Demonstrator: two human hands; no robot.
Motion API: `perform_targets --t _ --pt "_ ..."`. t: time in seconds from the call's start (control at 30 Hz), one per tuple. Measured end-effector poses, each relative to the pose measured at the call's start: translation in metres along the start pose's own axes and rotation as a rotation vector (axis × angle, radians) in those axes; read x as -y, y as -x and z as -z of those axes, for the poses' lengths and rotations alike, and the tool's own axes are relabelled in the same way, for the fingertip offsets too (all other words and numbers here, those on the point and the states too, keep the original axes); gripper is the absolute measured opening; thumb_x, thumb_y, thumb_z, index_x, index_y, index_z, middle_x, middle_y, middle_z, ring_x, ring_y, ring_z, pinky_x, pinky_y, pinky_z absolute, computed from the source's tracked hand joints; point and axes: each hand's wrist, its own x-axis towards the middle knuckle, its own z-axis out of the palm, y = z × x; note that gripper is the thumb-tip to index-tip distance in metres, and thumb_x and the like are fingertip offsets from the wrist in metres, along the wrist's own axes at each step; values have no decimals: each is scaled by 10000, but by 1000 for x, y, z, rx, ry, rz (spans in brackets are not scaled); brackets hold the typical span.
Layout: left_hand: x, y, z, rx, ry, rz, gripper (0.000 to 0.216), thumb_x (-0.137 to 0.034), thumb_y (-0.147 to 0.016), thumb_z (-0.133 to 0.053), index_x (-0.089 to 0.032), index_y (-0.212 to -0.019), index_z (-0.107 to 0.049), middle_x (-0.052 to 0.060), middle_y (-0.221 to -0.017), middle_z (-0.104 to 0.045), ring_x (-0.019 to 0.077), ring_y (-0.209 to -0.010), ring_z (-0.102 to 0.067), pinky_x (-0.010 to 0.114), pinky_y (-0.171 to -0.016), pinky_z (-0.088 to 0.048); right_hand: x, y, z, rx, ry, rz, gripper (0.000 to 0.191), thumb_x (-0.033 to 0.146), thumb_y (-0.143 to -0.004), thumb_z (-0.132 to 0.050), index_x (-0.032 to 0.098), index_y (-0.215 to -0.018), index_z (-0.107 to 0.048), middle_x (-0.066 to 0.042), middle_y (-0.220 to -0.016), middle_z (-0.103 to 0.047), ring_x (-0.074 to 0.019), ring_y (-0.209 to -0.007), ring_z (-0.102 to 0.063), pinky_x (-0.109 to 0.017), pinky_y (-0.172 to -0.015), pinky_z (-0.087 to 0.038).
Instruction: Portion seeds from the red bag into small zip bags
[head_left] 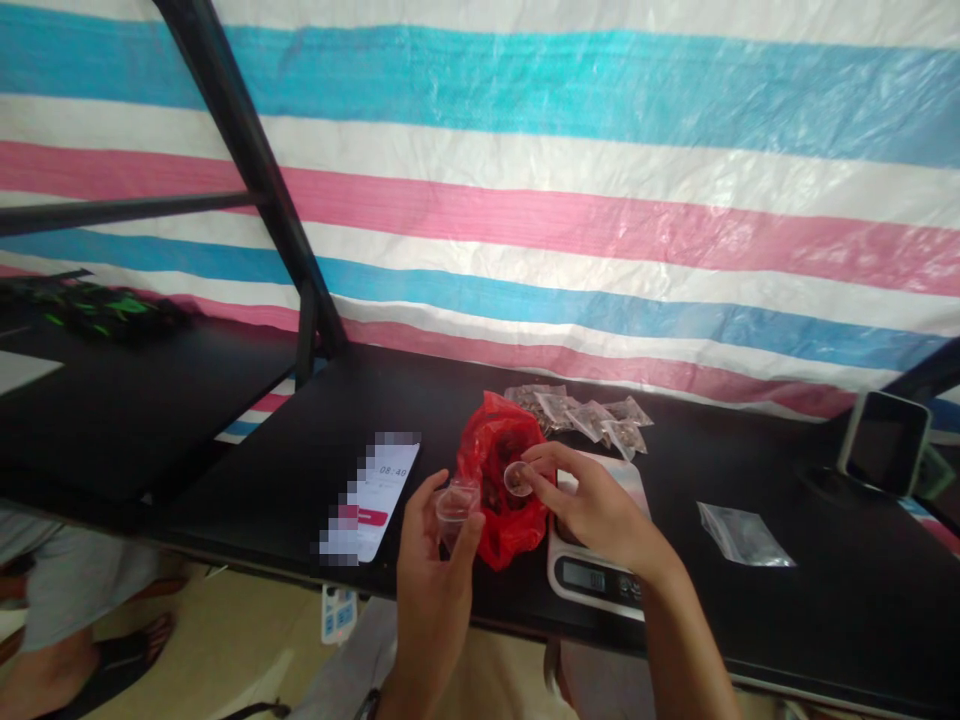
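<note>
My left hand (439, 560) is closed on a small clear plastic bag (458, 503), held between thumb and fingers with its mouth spread. Beside it, my right hand (592, 500) pinches a small clear round cup (517, 479) over the mouth of a red plastic bag (506, 545). The red bag stands open on the black table, with dark loose bits inside that are too small to name. Under my right hand and wrist lies a white digital scale (559, 580), partly hidden, its display lit.
Several filled zip bags (592, 418) lie behind the scale. An unfilled zip bag (745, 535) is on the right, near a dark-screened device (885, 443). A phone (379, 500) lies on the left. Another person's leg (56, 600) shows at lower left; a metal frame (259, 170) rises behind.
</note>
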Motion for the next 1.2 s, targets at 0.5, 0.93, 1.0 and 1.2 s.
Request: perform_targets --t 0.5,0.93,1.0,1.2 --pt "4 2 -2 102 -63 -30 547 -470 -853 -852 -248 -1334 -711 108 -1386 -748 314 -1287 -701 436 -1114 -538 43 13 -20 -49 252 202 370 136 -907 -766 343 -1213 -754 -31 -1258 -766 -266 -1232 -666 -455 -1128 -465" --pt "-3 7 8 -27 -154 59 655 -650 -843 -806 -221 -1325 -690 117 -1228 -785 303 -1117 -749 413 -986 -572 12 -11 -22 -99 369 95 278 124 -912 -746 274 -1147 -743 -30 -1174 -802 -259 -1112 -686 -451 -1079 -382" --pt "-6 11 9 -39 -164 78 673 -672 -854 -786 -217 -1339 -678 114 -1199 -790 293 -1080 -759 397 -949 -584 3 -17 -29 -45 430 65 279 98 -915 -723 268 -1134 -746 -32 -1162 -804 -260 -1127 -678 -448 -1067 -363" --pt "-10 18 0 2 -87 132 698 -718 -794 -814 -203 -1252 -704 111 -1112 -805 285 -973 -783 364 -826 -621 -2 -24 -42 -14 568 44 289 74 -936 -653 252 -1146 -740 -55 -1199 -800 -293 -1232 -628 -457 -1090 -311"
